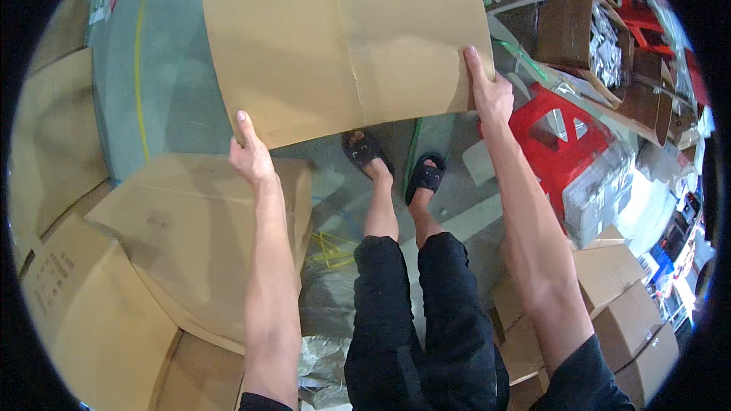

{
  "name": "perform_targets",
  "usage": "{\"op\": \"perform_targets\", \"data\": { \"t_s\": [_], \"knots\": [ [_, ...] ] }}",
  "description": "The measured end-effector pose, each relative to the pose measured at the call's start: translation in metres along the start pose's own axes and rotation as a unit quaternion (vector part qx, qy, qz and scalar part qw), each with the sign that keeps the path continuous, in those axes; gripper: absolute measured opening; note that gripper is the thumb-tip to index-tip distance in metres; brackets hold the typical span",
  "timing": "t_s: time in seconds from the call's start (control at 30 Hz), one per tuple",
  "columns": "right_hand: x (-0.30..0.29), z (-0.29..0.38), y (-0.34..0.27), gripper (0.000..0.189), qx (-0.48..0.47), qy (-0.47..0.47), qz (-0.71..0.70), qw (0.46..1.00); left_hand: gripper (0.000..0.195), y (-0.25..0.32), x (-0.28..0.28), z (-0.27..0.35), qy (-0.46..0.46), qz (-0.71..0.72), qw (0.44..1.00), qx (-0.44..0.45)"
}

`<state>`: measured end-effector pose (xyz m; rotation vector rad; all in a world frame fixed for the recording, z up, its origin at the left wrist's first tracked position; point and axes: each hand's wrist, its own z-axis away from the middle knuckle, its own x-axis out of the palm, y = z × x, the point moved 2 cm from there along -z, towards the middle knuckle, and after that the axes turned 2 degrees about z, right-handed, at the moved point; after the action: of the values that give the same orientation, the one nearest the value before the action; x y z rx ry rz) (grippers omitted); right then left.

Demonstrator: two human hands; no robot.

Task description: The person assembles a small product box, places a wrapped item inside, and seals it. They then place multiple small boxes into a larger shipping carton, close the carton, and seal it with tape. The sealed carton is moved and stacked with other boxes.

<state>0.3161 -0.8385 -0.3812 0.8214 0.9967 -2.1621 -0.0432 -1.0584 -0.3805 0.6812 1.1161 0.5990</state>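
Observation:
A large cardboard box (354,45) with a taped centre seam is held out before me at the top of the view, over the floor ahead of my feet. My left hand (251,151) grips its lower left corner, thumb on the near face. At the right edge, a little higher, my right hand (491,91) holds on with the thumb lying on the cardboard. The fingers of both hands are mostly hidden behind the edges. The far end of the cardboard runs out of view.
Big cardboard boxes (188,234) fill the left side. On the right are a red plastic stool (548,131), an open carton of silvery packets (605,45) and stacked cartons (611,308). Yellow strapping (331,250) and clear plastic wrap (325,354) lie near my legs.

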Motion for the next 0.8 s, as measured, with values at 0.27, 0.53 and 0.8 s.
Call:
{"op": "perform_targets", "data": {
  "t_s": [0.27, 0.53, 0.8],
  "knots": [
    [-0.041, 0.004, 0.069, 0.111, -0.062, -0.016, 0.044, 0.997, 0.078, -0.075, -0.023, 0.123, 0.041, 0.024, 0.999, -0.015],
    [-0.068, 0.075, 0.182, 0.100, -0.056, -0.034, 0.057, 0.996, 0.069, -0.155, -0.087, 0.247, 0.020, 0.020, 1.000, -0.002],
    [-0.083, 0.148, 0.284, 0.094, -0.036, -0.001, 0.037, 0.999, 0.065, -0.224, -0.141, 0.331, 0.009, 0.015, 0.998, -0.061]
  ]
}}
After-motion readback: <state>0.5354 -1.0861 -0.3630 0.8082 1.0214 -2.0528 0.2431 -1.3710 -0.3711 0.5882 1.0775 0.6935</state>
